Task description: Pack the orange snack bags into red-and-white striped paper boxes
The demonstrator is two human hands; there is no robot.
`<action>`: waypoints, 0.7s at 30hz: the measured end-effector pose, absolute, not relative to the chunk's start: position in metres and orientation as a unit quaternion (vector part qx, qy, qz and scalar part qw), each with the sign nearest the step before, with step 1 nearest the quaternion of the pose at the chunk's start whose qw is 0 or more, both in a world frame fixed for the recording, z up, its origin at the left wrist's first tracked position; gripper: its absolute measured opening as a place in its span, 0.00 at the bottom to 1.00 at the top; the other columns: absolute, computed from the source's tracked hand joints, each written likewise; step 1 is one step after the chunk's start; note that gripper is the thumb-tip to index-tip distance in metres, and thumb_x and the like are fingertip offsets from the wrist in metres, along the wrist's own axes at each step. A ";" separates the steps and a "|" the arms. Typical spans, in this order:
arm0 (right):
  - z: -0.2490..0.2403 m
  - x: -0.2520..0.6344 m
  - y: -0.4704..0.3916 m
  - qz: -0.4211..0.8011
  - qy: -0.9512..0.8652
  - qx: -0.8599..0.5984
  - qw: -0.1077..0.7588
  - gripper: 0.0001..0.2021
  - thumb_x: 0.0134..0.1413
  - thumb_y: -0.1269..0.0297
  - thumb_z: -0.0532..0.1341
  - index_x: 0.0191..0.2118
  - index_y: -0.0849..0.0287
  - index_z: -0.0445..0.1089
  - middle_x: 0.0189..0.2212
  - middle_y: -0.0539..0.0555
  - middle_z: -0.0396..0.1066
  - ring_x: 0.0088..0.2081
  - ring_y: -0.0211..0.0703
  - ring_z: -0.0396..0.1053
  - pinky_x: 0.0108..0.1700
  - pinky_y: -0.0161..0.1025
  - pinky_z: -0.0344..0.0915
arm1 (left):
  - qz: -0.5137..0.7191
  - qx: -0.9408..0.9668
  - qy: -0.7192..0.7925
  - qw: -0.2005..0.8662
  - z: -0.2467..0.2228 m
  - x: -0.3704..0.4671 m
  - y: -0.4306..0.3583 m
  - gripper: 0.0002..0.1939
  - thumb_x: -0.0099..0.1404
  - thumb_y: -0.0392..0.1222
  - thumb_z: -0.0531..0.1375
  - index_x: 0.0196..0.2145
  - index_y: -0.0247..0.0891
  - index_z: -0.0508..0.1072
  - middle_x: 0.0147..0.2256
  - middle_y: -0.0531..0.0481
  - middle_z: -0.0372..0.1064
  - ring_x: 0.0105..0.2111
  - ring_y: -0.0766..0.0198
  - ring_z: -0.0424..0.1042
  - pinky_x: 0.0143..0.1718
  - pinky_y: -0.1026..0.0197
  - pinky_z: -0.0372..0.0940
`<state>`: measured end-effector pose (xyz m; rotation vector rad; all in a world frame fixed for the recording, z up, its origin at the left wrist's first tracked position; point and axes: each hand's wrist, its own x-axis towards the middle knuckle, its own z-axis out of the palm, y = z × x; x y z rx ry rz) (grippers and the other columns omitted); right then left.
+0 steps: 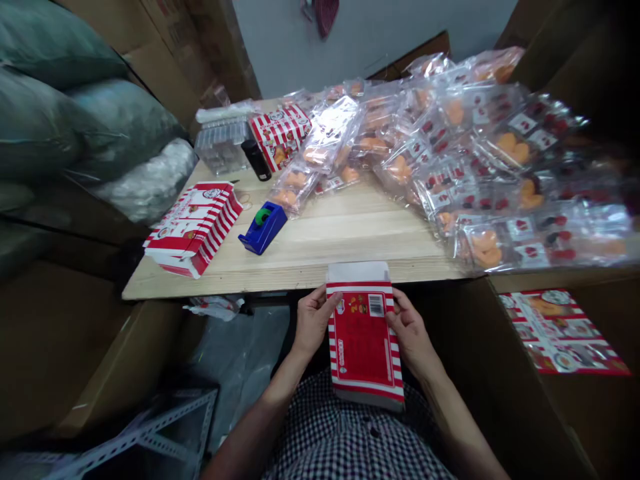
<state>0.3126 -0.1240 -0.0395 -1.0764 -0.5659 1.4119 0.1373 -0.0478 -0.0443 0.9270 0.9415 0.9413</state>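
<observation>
Between my two hands is a red-and-white striped cardboard box, its printed back with a barcode facing up. A pale flap stands out at its far end, towards the table edge. My left hand grips the left side near the top, thumb on the printed face. On the opposite side, my right hand grips the right edge, with its thumb at the front. The fingers behind the box are partly hidden. The box is held over my lap, in front of the wooden table.
Clear bags with orange and red pieces cover the table's right and back. A blue tape dispenser, stacked striped cartons, a black bottle and a clear plastic container are on the left. An open brown carton stands right.
</observation>
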 end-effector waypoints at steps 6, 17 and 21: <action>-0.032 0.313 -0.104 0.514 -0.204 -0.491 0.673 0.23 0.53 0.57 0.72 0.52 0.51 0.68 0.37 0.51 0.81 0.30 0.45 0.79 0.33 0.39 0.77 | 0.328 0.468 0.339 0.747 -0.025 0.128 -0.040 0.36 0.56 0.42 0.72 0.61 0.42 0.68 0.49 0.45 0.77 0.43 0.55 0.79 0.43 0.58 0.72; -0.054 0.310 -0.137 0.592 -0.214 -0.492 0.601 0.34 0.53 0.61 0.72 0.62 0.46 0.60 0.48 0.54 0.79 0.41 0.49 0.80 0.42 0.45 0.78 | 0.272 0.437 0.365 0.775 -0.046 0.106 -0.069 0.36 0.59 0.39 0.70 0.63 0.41 0.63 0.45 0.43 0.79 0.40 0.55 0.79 0.44 0.54 0.74; -0.065 0.300 -0.152 0.544 -0.222 -0.523 0.617 0.23 0.54 0.61 0.71 0.55 0.49 0.67 0.51 0.53 0.77 0.47 0.48 0.77 0.48 0.43 0.76 | 0.410 0.458 0.371 0.696 -0.042 0.109 -0.054 0.39 0.62 0.38 0.68 0.67 0.48 0.57 0.55 0.42 0.72 0.47 0.60 0.77 0.51 0.58 0.70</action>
